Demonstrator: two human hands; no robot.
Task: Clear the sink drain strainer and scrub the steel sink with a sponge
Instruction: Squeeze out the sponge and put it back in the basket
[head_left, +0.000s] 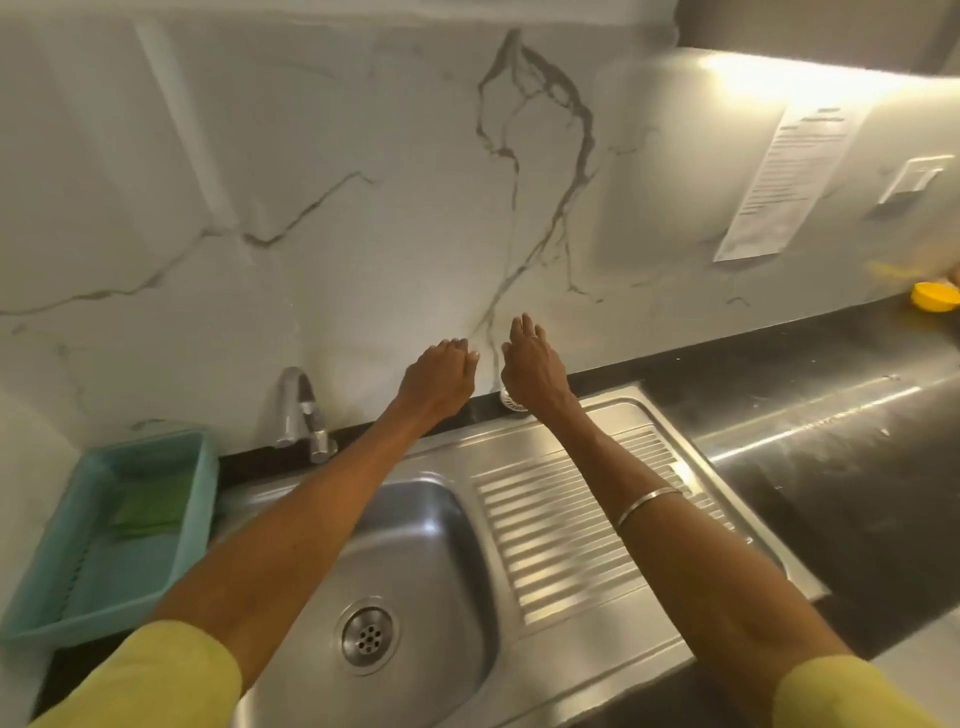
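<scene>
The steel sink (447, 525) lies below me, its round drain strainer (368, 635) in the basin floor. A green sponge (148, 512) rests in a teal tray (200, 499) at the left. Both arms reach forward over the sink toward the marble wall. My left hand (441, 376) hangs with fingers curled loosely and holds nothing. My right hand (532, 364) is spread open, empty, just above a small round metal piece (511, 401) on the back ledge.
A chrome tap (304, 410) stands behind the basin. The ribbed drainboard (587, 525) runs right of the basin, then dark counter (831, 452). A yellow object (935, 310) sits far right. A paper notice (789, 176) and a wall switch (909, 187) are on the wall.
</scene>
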